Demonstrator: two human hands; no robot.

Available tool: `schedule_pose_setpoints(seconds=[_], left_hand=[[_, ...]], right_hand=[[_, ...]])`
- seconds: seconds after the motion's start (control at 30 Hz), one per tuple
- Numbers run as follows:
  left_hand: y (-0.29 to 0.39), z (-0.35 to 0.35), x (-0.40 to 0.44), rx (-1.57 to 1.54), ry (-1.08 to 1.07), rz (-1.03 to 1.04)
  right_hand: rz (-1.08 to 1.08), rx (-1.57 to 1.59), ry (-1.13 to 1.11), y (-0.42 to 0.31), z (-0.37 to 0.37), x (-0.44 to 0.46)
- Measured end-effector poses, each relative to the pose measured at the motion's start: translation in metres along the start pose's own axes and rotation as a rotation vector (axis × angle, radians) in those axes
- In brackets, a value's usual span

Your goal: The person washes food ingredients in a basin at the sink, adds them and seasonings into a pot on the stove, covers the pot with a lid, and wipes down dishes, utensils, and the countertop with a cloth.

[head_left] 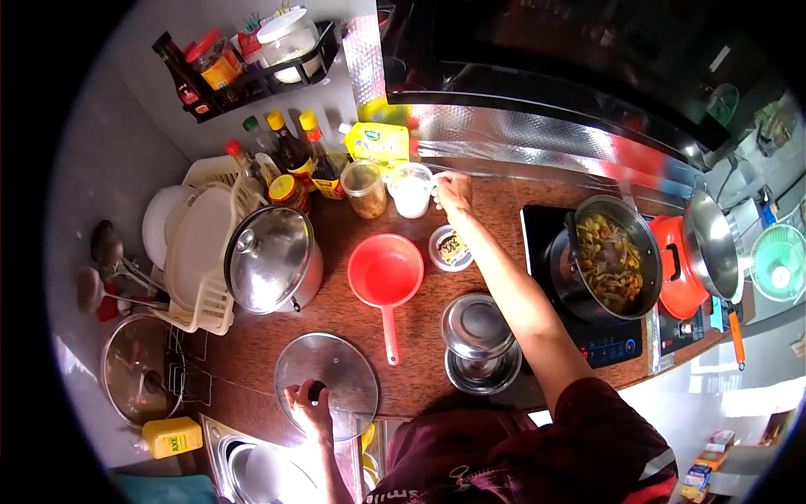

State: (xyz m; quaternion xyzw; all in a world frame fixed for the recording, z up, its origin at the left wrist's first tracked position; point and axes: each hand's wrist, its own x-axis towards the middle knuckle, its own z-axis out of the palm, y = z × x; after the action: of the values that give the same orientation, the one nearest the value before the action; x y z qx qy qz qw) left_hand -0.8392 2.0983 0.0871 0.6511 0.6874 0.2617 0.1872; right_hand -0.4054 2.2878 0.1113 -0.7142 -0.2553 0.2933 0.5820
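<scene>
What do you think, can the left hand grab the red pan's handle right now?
Probably yes, if the left hand lets go of the glass lid first. The red pan's handle looks close, with nothing covering it.

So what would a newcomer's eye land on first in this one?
Probably the bright red dipper mid-counter, then the open pot of cooked-looking food on the right. After those, the two hands: the left at the knob of a glass lid near the front edge, the right at a white jar farther back.

Maroon short-sleeved shirt point(504, 454), white lettering
</scene>
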Motion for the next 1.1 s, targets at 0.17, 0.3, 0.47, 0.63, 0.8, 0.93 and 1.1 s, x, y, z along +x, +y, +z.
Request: schedule_pose_setpoints(seconds=[0.17, 0.3, 0.47, 0.63, 0.8, 0.93, 1.1], left_hand=[[-0.007, -0.002, 0.0, -0.006, 0.019, 0.068], [-0.009, 0.001, 0.003, 0.009, 0.007, 0.093], [-0.025, 0.006, 0.006, 0.014, -0.02, 0.177], [-0.034, 0.007, 0.011, -0.033, -0.069, 0.138], [-0.03, 0.004, 0.012, 0.016, -0.093, 0.169], [-0.034, 0.004, 0.013, 0.001, -0.092, 0.186], [-0.031, 0.004, 0.013, 0.038, -0.094, 0.192]], right_hand=[[0.026, 0.195, -0.037, -0.018, -0.013, -0.023], [-0.022, 0.309, -0.067, -0.051, -0.051, -0.074], [-0.175, 0.418, -0.081, -0.084, -0.149, -0.141], [-0.352, 0.217, 0.292, -0.098, -0.269, -0.181], [-0.326, -0.24, 0.572, -0.074, -0.35, -0.187], [-0.3, -0.215, 0.644, -0.062, -0.37, -0.192], [-0.316, -0.15, 0.675, -0.058, -0.378, -0.189]])
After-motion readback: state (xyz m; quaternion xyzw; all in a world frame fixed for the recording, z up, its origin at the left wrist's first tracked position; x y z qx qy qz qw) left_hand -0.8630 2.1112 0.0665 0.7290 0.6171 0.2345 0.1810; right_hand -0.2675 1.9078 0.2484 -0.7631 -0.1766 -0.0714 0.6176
